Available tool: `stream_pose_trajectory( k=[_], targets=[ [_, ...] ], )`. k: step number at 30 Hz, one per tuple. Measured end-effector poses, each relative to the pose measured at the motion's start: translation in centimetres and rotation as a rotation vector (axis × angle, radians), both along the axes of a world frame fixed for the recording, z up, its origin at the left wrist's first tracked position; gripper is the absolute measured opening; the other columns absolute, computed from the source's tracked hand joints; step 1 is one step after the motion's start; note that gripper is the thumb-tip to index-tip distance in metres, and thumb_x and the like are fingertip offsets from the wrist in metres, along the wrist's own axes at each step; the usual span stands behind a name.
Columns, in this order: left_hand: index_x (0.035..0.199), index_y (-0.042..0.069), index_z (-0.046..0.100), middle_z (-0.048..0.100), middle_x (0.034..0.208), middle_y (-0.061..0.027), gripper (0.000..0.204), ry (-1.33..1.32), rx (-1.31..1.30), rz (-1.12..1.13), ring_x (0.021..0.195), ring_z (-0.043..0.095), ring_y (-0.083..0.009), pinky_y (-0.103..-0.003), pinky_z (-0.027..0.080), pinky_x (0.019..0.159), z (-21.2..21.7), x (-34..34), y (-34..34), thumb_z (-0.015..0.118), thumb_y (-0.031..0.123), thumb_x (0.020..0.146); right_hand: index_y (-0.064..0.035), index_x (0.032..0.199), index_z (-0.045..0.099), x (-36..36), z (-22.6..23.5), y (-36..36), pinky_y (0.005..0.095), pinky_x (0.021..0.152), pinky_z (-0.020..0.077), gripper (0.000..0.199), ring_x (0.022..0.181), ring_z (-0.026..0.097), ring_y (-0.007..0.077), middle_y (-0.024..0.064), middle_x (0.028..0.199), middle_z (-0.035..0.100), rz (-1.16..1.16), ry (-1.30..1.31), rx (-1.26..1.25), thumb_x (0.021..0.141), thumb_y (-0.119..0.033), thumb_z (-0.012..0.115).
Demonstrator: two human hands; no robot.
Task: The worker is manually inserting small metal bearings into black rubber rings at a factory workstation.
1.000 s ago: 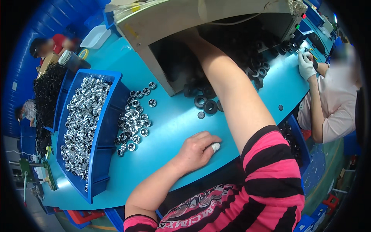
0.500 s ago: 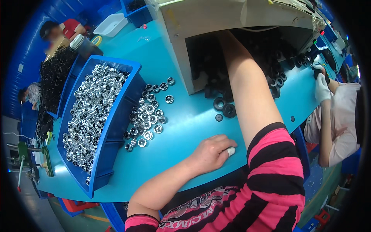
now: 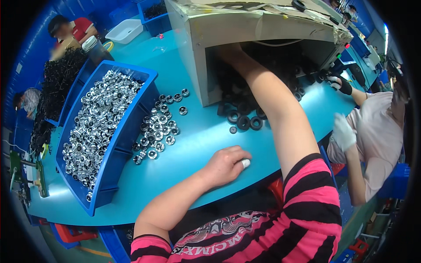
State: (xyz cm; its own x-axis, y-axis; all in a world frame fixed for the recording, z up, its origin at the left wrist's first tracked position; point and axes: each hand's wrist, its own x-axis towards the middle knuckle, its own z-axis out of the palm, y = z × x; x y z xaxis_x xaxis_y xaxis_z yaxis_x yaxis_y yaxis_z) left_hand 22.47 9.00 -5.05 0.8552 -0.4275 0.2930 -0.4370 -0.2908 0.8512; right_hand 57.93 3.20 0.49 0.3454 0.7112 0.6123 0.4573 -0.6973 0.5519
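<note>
My left hand (image 3: pixel 226 165) rests on the turquoise table with its fingers curled in and a white cover on one fingertip; nothing shows in its grasp. My right forearm reaches into a cream box (image 3: pixel 199 74) with an open front. Inside, my right hand (image 3: pixel 229 51) is barely visible in shadow, and its fingers are hidden. Black rubber-like rings (image 3: pixel 243 122) lie around that arm, in the box and spilling out in front. A small black disc (image 3: pixel 233 130) lies just before them. Shiny clear-and-black round parts (image 3: pixel 158 126) are scattered between my left hand and the blue bin.
A blue bin (image 3: pixel 115 168) heaped with the same shiny parts stands at left. Behind it are a bin of black pieces (image 3: pixel 66 72) and a white tray (image 3: pixel 125 30). A co-worker's gloved hand (image 3: pixel 343 133) is at right; another person sits far left.
The view has shifted, so the table things sit a little further left. My right arm reaches further left inside the box. The co-worker's white-gloved hand has drawn back toward their body.
</note>
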Motion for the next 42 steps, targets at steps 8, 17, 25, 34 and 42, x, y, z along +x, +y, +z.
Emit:
stream_pose_trajectory(
  k=[8, 17, 25, 34, 42],
  targets=[
    [0.105, 0.005, 0.072, 0.066, 0.089, -0.0118, 0.020, -0.033, 0.038, 0.026, 0.081, 0.066, -0.0298, -0.039, 0.054, 0.072, -0.5, -0.5, 0.2, 0.070, 0.003, 0.085, -0.0136, 0.097, 0.072, -14.6, -0.1, -9.0, 0.0502, 0.092, 0.0546, 0.020, 0.103, 0.062, 0.0407, 0.0119, 0.113, 0.065, 0.145, 0.482, 0.459, 0.078, -0.012, 0.069],
    [0.104, 0.006, 0.070, 0.065, 0.091, -0.0132, 0.019, -0.052, 0.104, -0.013, 0.087, 0.066, -0.0335, -0.042, 0.054, 0.078, 0.0, -0.5, 0.0, 0.068, 0.006, 0.085, -0.0143, 0.132, 0.061, -3.7, -3.8, -8.6, 0.0572, 0.096, 0.0511, 0.042, 0.123, 0.053, 0.0479, 0.0191, 0.142, 0.052, -0.414, 0.460, 0.180, 0.095, -0.033, 0.055],
    [0.105, 0.005, 0.072, 0.066, 0.089, -0.0114, 0.021, -0.006, 0.020, -0.006, 0.081, 0.067, -0.0297, -0.038, 0.054, 0.073, -0.5, -0.3, 0.2, 0.069, 0.001, 0.085, -0.0096, 0.116, 0.068, 0.4, -7.0, -7.3, 0.0566, 0.091, 0.0534, 0.031, 0.115, 0.060, 0.0462, 0.0216, 0.127, 0.061, -0.223, 0.555, 0.198, 0.089, -0.022, 0.060],
    [0.109, 0.005, 0.071, 0.067, 0.088, -0.0110, 0.023, -0.016, -0.016, 0.031, 0.076, 0.065, -0.0256, -0.035, 0.053, 0.070, 0.0, -0.3, 0.1, 0.069, 0.000, 0.087, -0.0091, 0.113, 0.067, 0.5, -3.5, -1.6, 0.0524, 0.085, 0.0571, 0.026, 0.105, 0.067, 0.0381, 0.0236, 0.112, 0.066, 0.037, 0.618, 0.297, 0.093, -0.022, 0.057],
    [0.139, 0.003, 0.052, 0.064, 0.108, -0.0079, 0.055, -0.078, -0.215, 0.556, 0.089, 0.060, -0.0147, -0.030, 0.052, 0.077, 0.7, 0.1, 1.4, 0.073, 0.005, 0.089, -0.0104, 0.121, 0.062, 1.1, -7.2, -1.3, 0.0520, 0.087, 0.0579, 0.030, 0.109, 0.065, 0.0446, 0.0253, 0.113, 0.068, 0.055, 0.515, 0.508, 0.099, -0.028, 0.052]
  ],
)
